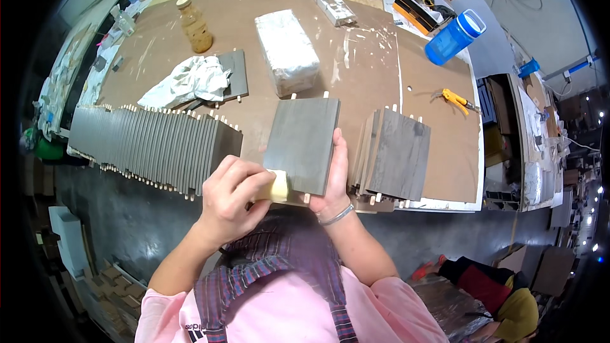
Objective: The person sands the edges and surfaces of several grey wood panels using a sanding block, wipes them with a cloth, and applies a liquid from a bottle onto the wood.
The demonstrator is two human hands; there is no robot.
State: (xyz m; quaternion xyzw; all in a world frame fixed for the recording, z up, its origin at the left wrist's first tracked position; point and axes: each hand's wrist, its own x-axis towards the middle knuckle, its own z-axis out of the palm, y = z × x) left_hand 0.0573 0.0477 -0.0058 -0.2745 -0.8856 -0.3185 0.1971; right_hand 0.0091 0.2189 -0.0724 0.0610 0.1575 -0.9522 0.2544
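Observation:
My right hand [338, 174] grips a flat grey wooden panel [302, 143] by its right edge and lower corner. Light wooden dowels stick out of the panel's top and bottom ends. Pinched in my left hand [230, 200] is a pale yellow sponge-like block [278, 185], which touches the panel's lower left corner. To the left, a long row of similar grey panels [146, 143] stands on edge, dowels showing on both ends. A shorter stack of panels [400, 155] leans just right of my right hand.
Beyond the panels lie a white wrapped block [287, 51], a crumpled white cloth [187, 81] and another panel [234, 73]. A jar [194, 25] stands back left. At the right are a blue bottle [454, 38] and a yellow air gun [459, 100]. Another person [486, 286] is low at right.

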